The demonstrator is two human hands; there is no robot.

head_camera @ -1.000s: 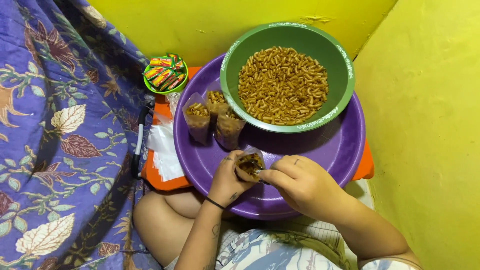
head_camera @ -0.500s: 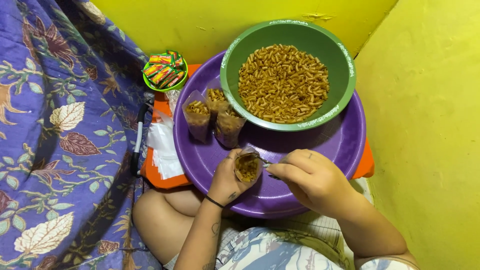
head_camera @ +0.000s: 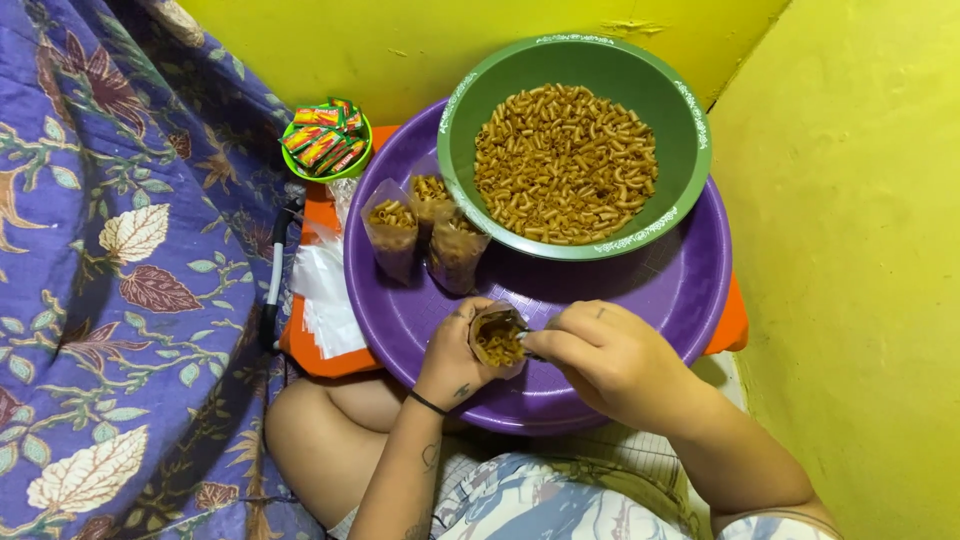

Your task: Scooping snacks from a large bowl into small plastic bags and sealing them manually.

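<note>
My left hand (head_camera: 452,360) grips a small clear plastic bag (head_camera: 498,340) partly filled with brown macaroni snacks, its mouth facing up. My right hand (head_camera: 612,358) is closed just to the right of the bag, fingertips at its rim; what it holds is hidden. Both hands hover over the near part of a big purple basin (head_camera: 690,290). A green bowl (head_camera: 466,130) heaped with the same macaroni sits in the far half of the basin. Three filled small bags (head_camera: 425,235) stand upright in the basin to the left of the bowl.
A small green cup of colourful sachets (head_camera: 325,142) stands at the back left. Clear empty plastic bags (head_camera: 325,290) lie on an orange surface beside a black-and-white pen (head_camera: 274,288). Purple floral cloth (head_camera: 110,270) fills the left; yellow walls (head_camera: 850,250) close the back and right.
My right hand has stayed at the bag's mouth, shifting slightly right. The bag in my left hand has tipped more upright and shows its macaroni filling.
</note>
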